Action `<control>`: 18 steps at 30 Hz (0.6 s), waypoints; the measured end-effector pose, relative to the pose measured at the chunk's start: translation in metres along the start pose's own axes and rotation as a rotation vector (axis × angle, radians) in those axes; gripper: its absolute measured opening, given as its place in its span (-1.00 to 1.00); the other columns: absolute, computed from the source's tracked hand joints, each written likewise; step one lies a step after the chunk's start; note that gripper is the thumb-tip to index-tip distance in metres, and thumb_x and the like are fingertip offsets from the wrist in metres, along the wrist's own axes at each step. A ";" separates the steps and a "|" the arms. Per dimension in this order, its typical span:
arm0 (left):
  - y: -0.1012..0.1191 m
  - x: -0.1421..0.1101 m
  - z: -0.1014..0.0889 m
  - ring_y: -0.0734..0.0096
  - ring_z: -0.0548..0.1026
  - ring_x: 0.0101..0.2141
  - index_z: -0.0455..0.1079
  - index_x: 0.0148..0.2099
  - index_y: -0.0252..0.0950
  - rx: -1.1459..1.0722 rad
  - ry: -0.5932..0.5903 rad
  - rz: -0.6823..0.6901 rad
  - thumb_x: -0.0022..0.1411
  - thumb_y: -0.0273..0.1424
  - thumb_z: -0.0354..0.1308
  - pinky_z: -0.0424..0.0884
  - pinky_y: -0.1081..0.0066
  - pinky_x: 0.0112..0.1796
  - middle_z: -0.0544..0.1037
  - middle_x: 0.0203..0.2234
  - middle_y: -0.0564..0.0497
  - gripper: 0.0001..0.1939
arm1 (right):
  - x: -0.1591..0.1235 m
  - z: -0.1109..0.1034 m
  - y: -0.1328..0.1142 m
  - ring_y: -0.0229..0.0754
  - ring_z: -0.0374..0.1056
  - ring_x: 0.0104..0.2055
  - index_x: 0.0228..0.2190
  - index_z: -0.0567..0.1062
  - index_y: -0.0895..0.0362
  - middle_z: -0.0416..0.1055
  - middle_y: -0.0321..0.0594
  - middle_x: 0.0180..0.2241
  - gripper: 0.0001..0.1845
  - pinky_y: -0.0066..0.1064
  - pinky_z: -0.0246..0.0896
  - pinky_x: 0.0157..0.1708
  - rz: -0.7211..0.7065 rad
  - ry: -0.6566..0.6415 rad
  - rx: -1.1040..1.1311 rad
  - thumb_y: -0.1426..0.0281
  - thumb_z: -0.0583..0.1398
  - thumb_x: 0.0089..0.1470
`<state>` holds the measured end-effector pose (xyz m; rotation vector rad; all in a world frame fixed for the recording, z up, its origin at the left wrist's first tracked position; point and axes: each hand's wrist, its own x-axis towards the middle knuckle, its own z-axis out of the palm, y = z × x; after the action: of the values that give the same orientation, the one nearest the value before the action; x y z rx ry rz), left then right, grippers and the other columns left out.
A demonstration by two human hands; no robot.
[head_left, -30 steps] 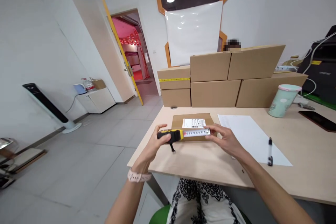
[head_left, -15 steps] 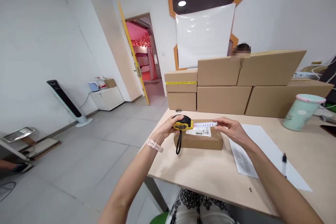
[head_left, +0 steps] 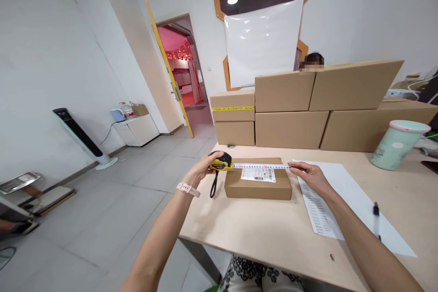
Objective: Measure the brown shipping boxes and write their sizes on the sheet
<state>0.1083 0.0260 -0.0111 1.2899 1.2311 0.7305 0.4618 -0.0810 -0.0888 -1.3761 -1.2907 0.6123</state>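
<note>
A small flat cardboard box (head_left: pixel 257 187) with a white shipping label (head_left: pixel 258 174) lies on the wooden table (head_left: pixel 267 232). My left hand (head_left: pixel 204 168) grips a yellow and black tape measure (head_left: pixel 221 163) at the box's left end, its black wrist strap hanging down. The white tape blade (head_left: pixel 262 166) runs across the top of the box. My right hand (head_left: pixel 308 175) pinches the blade's tip at the box's right end.
Several large cardboard boxes (head_left: pixel 290 109) are stacked along the table's far side, with another person's head behind them. A printed paper sheet (head_left: pixel 345 200) and a pen (head_left: pixel 376 213) lie at right, near a mint cup (head_left: pixel 397 144). An open doorway and a tower fan (head_left: pixel 80 139) stand at left.
The tape blade has been pulled out longer, spanning the whole box top. My hands moved apart, left to the box's left end, right to its right end.
</note>
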 end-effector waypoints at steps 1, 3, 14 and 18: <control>-0.001 0.002 -0.005 0.23 0.49 -0.09 0.33 0.11 -0.29 -0.004 0.018 -0.008 0.32 -0.23 0.14 0.48 0.12 -0.11 0.45 0.01 -0.11 -0.62 | 0.000 0.001 0.004 0.07 0.45 -0.05 -0.29 0.67 0.06 0.61 -0.11 -0.19 -0.60 -0.12 0.28 -0.04 0.016 0.015 0.005 0.07 0.35 -0.13; -0.005 0.006 -0.015 0.23 0.49 -0.09 0.34 0.11 -0.30 -0.012 0.040 -0.025 0.33 -0.23 0.13 0.48 0.12 -0.11 0.45 0.00 -0.11 -0.62 | 0.001 0.007 0.009 0.08 0.47 -0.09 -0.31 0.68 0.08 0.62 -0.09 -0.22 -0.58 -0.11 0.31 -0.06 0.038 0.029 0.011 0.07 0.35 -0.16; -0.039 0.027 -0.034 0.38 0.50 -0.30 0.40 -0.04 -0.33 -0.089 0.059 -0.034 0.32 -0.16 0.12 0.48 0.29 -0.27 0.52 -0.22 -0.03 -0.66 | 0.000 0.026 0.016 0.01 0.46 -0.19 -0.30 0.68 0.05 0.58 -0.12 -0.24 -0.61 -0.13 0.35 -0.09 0.010 0.042 -0.066 0.07 0.36 -0.13; -0.046 0.031 -0.037 0.39 0.47 -0.41 0.43 -0.26 -0.27 -0.135 0.052 0.030 0.03 0.01 0.30 0.34 0.44 -0.41 0.51 -0.47 0.08 -0.56 | -0.001 0.025 0.014 0.01 0.45 -0.21 -0.30 0.68 0.04 0.57 -0.12 -0.28 -0.61 -0.13 0.37 -0.12 0.002 0.051 -0.105 0.05 0.36 -0.12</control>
<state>0.0709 0.0569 -0.0570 1.1871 1.1861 0.8589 0.4443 -0.0699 -0.1089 -1.4695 -1.2956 0.5133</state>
